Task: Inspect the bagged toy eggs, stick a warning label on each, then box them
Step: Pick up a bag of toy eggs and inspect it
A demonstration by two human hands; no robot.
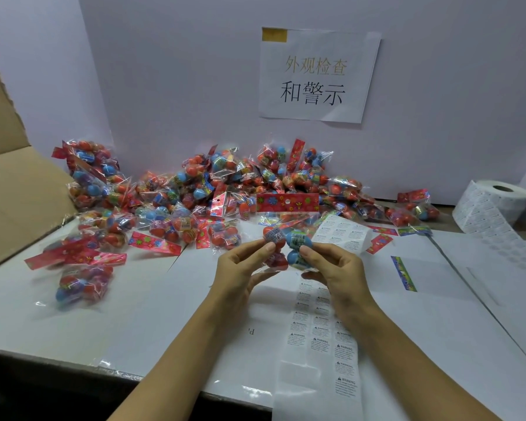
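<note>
Red-headed bag of eggs [286,235] — pinched by two hands, left hand [240,268], right hand [331,268].

Left hand [243,262] and right hand [331,265] raised side by side, fingertips pinching, bare forearms angled inward

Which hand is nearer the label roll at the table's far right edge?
Right. The right hand, gripping the held bag of toy eggs, sits between the label roll and the left hand, which pinches the same bag farther from the roll.
</note>
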